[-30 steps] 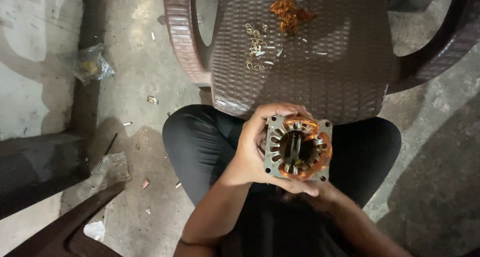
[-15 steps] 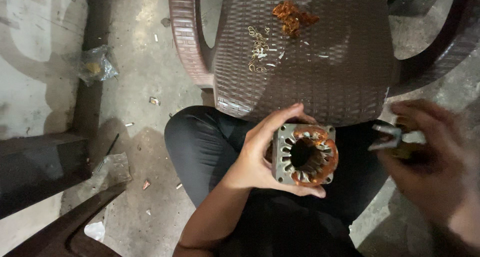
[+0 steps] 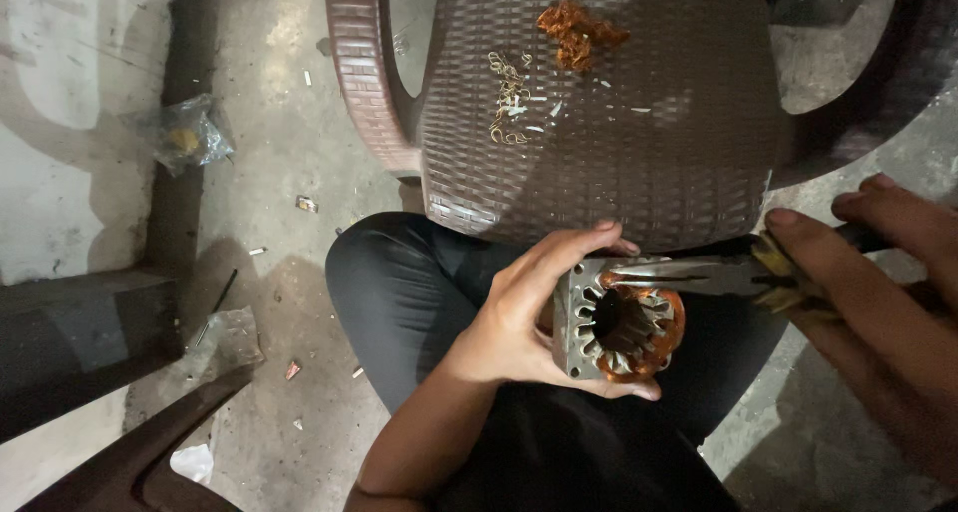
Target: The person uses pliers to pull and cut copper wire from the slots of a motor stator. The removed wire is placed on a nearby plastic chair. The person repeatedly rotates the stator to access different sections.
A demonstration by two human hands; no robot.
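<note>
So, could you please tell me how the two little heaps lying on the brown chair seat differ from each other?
The copper wire clump is orange-brown, while the pale scrap pile is dull yellowish-white. The copper wire clump is a dense, compact tangle; the pale scrap pile is loose and scattered, with stray bits beside it. The clump lies farther from the person, the pale pile nearer. Both rest on the woven-pattern chair seat, untouched by either hand.

bare forearms, black trousers [image 3: 399,292], dark top
</note>
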